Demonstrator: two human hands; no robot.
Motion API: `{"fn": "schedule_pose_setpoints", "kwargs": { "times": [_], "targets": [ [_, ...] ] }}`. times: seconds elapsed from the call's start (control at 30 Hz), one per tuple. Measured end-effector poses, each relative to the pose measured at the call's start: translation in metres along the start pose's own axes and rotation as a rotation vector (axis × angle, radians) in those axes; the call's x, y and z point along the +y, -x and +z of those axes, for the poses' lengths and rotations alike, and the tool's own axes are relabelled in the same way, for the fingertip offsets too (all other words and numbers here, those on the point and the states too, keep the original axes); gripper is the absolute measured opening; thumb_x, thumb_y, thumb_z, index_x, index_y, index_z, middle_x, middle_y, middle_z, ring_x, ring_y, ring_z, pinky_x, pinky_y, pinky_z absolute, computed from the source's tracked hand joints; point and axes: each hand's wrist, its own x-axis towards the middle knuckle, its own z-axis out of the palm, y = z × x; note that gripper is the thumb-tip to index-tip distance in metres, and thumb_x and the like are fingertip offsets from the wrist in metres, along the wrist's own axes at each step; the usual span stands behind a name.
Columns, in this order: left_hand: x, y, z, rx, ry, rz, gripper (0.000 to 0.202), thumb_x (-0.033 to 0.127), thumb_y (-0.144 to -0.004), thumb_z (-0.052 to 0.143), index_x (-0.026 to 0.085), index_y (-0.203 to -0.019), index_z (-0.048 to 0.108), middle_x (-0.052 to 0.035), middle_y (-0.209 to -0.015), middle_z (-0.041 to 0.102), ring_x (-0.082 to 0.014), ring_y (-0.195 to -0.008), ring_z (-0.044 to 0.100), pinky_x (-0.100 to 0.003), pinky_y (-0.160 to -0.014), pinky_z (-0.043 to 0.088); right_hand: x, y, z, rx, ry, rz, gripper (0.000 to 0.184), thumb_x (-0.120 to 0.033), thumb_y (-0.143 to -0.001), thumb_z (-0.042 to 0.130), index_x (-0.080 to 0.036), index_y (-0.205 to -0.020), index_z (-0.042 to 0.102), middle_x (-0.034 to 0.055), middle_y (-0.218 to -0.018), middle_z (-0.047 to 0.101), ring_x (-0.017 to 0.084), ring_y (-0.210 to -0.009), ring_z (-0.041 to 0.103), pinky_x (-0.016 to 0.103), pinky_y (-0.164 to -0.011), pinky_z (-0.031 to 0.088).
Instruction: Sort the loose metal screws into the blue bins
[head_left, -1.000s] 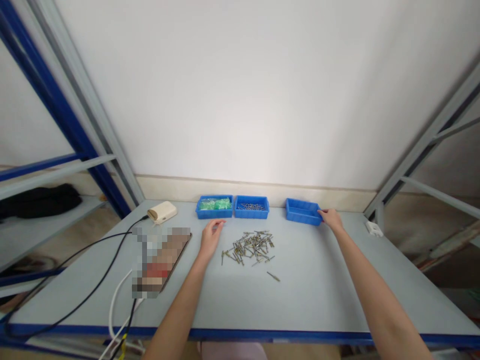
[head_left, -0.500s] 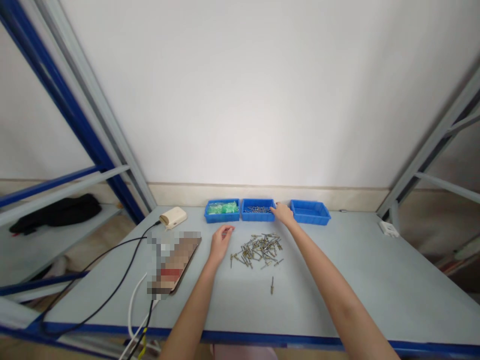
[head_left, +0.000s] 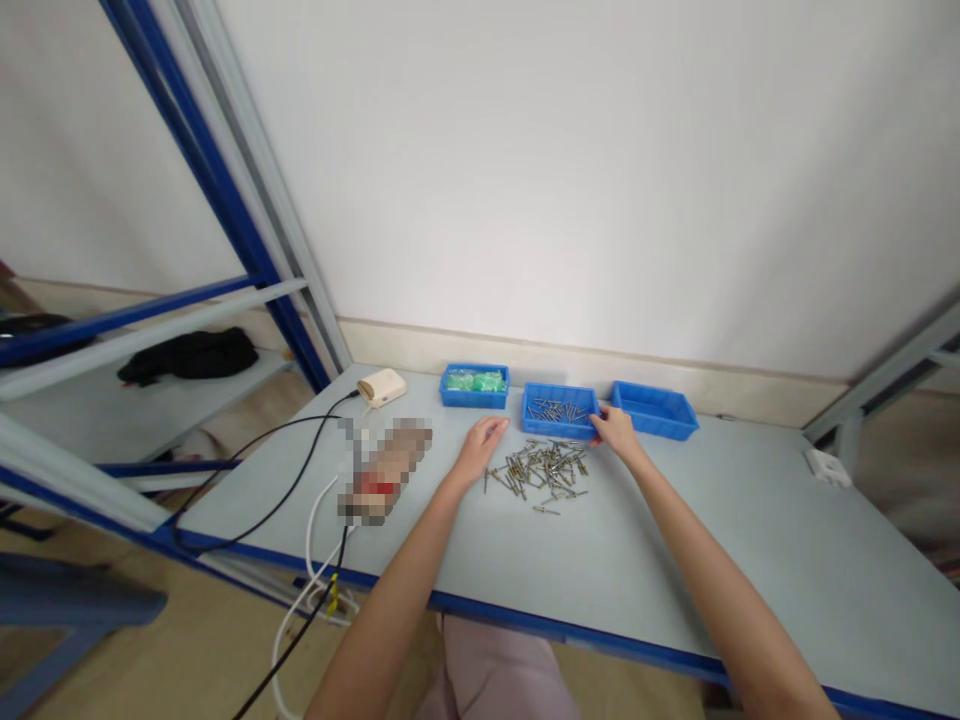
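My right hand (head_left: 616, 432) grips the right end of the middle blue bin (head_left: 559, 427), fingers and thumb at its near corner. Inside that bin lie several thin silvery metal pins (head_left: 556, 411). My left hand (head_left: 482, 448) hovers or rests just left of the bin, its fingers loosely bent and apart from the bin; nothing shows in it. Between my hands, on the near side of the bin, is a loose pile of metal pins (head_left: 536, 470) with brass-coloured parts, resembling blind rivets. One pin (head_left: 547, 511) lies crosswise at the pile's near edge.
Another blue bin (head_left: 475, 399) with green-tinted clear packets stands at the back left. A third blue bin (head_left: 656, 424) is at the back right. On the left are a cream case (head_left: 382, 388), a blurred-out flat object (head_left: 397, 462) and cables. A white block (head_left: 828, 467) sits far right.
The middle bin has come forward out of the row, towards the pile, with my right hand on it. The view has shifted. The lone pin lies crosswise and closer to the pile.
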Motion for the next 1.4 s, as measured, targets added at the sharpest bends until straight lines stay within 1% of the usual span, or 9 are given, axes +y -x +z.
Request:
{"fn": "schedule_pose_setpoints", "kwargs": {
  "times": [0.2,0.3,0.43,0.57,0.67,0.87,1.07,1.17,1.4],
  "targets": [
    [0.0,0.005,0.006,-0.083,0.031,-0.102,0.065,0.059,-0.09,0.035,0.011,-0.132,0.048,-0.0147,-0.124,0.06,-0.0274,-0.115,0.055,-0.045,-0.105,0.036,-0.015,0.03,0.026,0.092,-0.139,-0.119,0.023,-0.03,-0.086,0.04,-0.016,-0.088,0.058,-0.0022,-0.047,0.058,0.017,-0.048,0.062,0.024,-0.056,0.047],
    [0.001,0.007,0.005,-0.094,0.067,-0.1,0.067,0.059,-0.09,0.036,0.011,-0.136,0.04,-0.0152,-0.13,0.054,-0.0268,-0.119,0.052,-0.043,-0.107,0.034,-0.025,0.039,0.046,0.124,-0.192,-0.175,0.028,-0.034,-0.088,0.036,-0.015,-0.094,0.056,-0.0013,-0.05,0.058,0.017,-0.047,0.059,0.025,-0.053,0.046],
    [0.0,0.004,0.001,-0.014,0.167,-0.124,0.063,0.053,-0.087,0.047,0.015,-0.136,0.035,-0.0125,-0.137,0.048,-0.0249,-0.127,0.045,-0.038,-0.109,0.033,-0.028,0.043,0.058,0.186,-0.211,-0.232,0.033,-0.041,-0.089,0.037,-0.016,-0.094,0.057,0.0013,-0.057,0.06,0.018,-0.053,0.057,0.028,-0.06,0.046],
    [-0.005,-0.002,-0.005,-0.044,0.307,-0.197,0.07,0.047,-0.077,0.064,0.018,-0.133,0.034,-0.0122,-0.132,0.052,-0.0243,-0.12,0.052,-0.038,-0.103,0.041,-0.02,0.041,0.053,0.219,-0.196,-0.301,0.036,-0.048,-0.085,0.045,-0.017,-0.096,0.059,0.0072,-0.082,0.065,0.021,-0.073,0.059,0.032,-0.074,0.045],
    [-0.009,-0.004,-0.013,-0.108,0.372,-0.208,0.08,0.04,-0.067,0.074,0.019,-0.131,0.033,-0.0129,-0.125,0.056,-0.0247,-0.113,0.057,-0.04,-0.099,0.044,-0.013,0.039,0.049,0.197,-0.202,-0.359,0.031,-0.044,-0.083,0.049,-0.018,-0.098,0.058,0.0079,-0.096,0.064,0.02,-0.084,0.059,0.032,-0.08,0.045],
    [-0.011,-0.002,-0.027,-0.184,0.425,-0.185,0.079,0.032,-0.06,0.079,0.02,-0.124,0.034,-0.0112,-0.123,0.056,-0.0235,-0.112,0.057,-0.04,-0.098,0.046,-0.005,0.041,0.047,0.128,-0.176,-0.387,0.02,-0.037,-0.077,0.059,-0.018,-0.083,0.058,0.0027,-0.076,0.063,0.017,-0.068,0.057,0.027,-0.069,0.043],
    [-0.016,-0.003,-0.035,-0.204,0.412,-0.191,0.08,0.026,-0.054,0.082,0.02,-0.12,0.038,-0.0099,-0.121,0.057,-0.0231,-0.107,0.06,-0.038,-0.094,0.048,-0.004,0.045,0.037,0.018,-0.133,-0.396,0.024,-0.041,-0.073,0.068,-0.02,-0.073,0.057,-0.0032,-0.06,0.059,0.013,-0.058,0.054,0.023,-0.059,0.037],
    [-0.019,-0.003,-0.036,-0.167,0.382,-0.176,0.078,0.025,-0.052,0.083,0.019,-0.118,0.041,-0.0107,-0.12,0.059,-0.024,-0.108,0.059,-0.038,-0.094,0.048,-0.005,0.046,0.036,-0.028,-0.12,-0.417,0.025,-0.042,-0.072,0.069,-0.02,-0.073,0.058,-0.004,-0.059,0.058,0.013,-0.057,0.053,0.022,-0.058,0.037],
    [-0.021,-0.002,-0.04,-0.117,0.307,-0.185,0.077,0.026,-0.052,0.083,0.018,-0.118,0.045,-0.0096,-0.117,0.061,-0.0246,-0.109,0.058,-0.039,-0.096,0.046,-0.007,0.048,0.038,-0.025,-0.129,-0.593,0.026,-0.044,-0.075,0.067,-0.019,-0.07,0.058,-0.0003,-0.07,0.061,0.014,-0.065,0.053,0.023,-0.064,0.039]
  ]
}}
